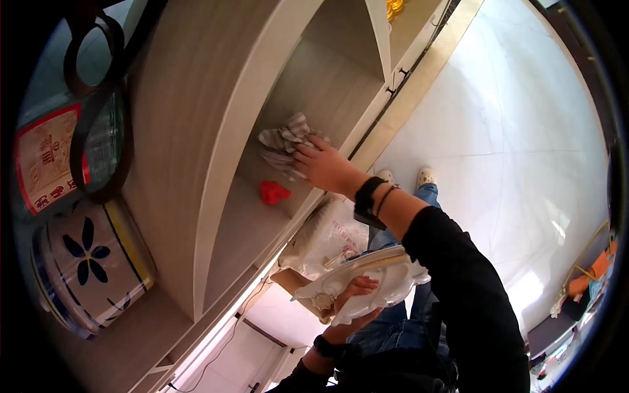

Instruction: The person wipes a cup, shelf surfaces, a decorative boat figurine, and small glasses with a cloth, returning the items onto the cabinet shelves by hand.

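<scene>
My right hand [321,164] reaches into a wooden shelf compartment, its fingers pressed on a crumpled striped cloth [285,145] against the shelf surface. A small red object [273,192] lies in the same compartment, just below the cloth in the view. Close to my body, my left hand [354,304] holds a white, glossy ornamental piece [393,278] with a scalloped edge. Some of its fingers show over the white surface; the rest of that hand is partly hidden by the piece.
A jar with a blue flower [88,252], a red-and-cream box [49,157] and dark rings [98,131] stand on the left. Below the shelf are a plastic-wrapped bundle [337,229] and cardboard [288,280]. Pale floor [491,131] extends right; colourful items [580,285] lie at far right.
</scene>
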The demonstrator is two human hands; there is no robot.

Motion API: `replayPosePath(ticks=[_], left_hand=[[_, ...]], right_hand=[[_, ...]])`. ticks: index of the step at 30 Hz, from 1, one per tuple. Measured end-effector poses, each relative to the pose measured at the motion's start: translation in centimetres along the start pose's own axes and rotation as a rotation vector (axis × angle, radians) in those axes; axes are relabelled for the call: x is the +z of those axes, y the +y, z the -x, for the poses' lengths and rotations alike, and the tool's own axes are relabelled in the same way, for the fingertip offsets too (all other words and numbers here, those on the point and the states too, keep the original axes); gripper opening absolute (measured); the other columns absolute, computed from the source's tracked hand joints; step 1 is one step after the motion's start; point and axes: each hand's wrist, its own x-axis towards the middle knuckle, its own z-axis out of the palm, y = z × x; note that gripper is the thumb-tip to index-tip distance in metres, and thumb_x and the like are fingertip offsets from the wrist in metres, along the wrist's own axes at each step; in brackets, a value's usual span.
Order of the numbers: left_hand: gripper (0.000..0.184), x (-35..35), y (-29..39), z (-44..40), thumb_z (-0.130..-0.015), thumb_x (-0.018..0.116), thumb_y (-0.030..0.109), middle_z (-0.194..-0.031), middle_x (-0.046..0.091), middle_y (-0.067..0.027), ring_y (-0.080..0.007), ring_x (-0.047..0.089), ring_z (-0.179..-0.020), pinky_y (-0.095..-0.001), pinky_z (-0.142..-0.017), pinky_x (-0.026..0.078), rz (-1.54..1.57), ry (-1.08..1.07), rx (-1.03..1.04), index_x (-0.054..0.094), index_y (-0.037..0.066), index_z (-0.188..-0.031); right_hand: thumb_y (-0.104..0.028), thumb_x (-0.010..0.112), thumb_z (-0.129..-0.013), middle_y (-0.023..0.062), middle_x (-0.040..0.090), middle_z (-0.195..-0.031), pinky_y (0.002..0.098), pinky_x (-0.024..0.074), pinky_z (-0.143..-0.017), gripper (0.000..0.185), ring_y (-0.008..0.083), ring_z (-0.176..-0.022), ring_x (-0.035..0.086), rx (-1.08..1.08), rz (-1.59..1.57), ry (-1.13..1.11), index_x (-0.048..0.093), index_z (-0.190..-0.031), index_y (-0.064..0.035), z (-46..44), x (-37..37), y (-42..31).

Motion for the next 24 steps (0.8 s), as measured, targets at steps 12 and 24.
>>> replayPosePath(ticks=[12, 24], left_hand=[[0.039, -0.7, -0.4, 1.8, -0.057, 0.069, 0.001, -0.091, 0.052, -0.0125, -0.0261, 0.05, -0.091, -0.0417, -0.088, 0.034, -0.146, 0.01, -0.085, 0.044, 0.006, -0.086], [0.04, -0.8, -1.7, 2.7, -0.057, 0.07, 0.001, -0.09, 0.052, -0.0108, -0.0242, 0.05, -0.091, -0.0396, -0.086, 0.036, -0.11, 0.071, -0.059, 0.044, 0.008, -0.087]], right_hand=[[-0.03, 0.049, -0.071, 0.0099, 0.061, -0.074, 0.0358, 0.0462, -0.06, 0.027, 0.0261, -0.069, 0.058, 1.449, -0.527, -0.36, 0.059, -0.08, -0.0064, 16.2, -6.2, 8.0], [-0.026, 0.053, -0.068, 0.0117, 0.058, -0.065, 0.0387, 0.0437, -0.054, 0.044, 0.0304, -0.062, 0.057, 0.353, -0.466, -0.546, 0.045, -0.107, -0.0076, 3.2, -6.5, -3.1]])
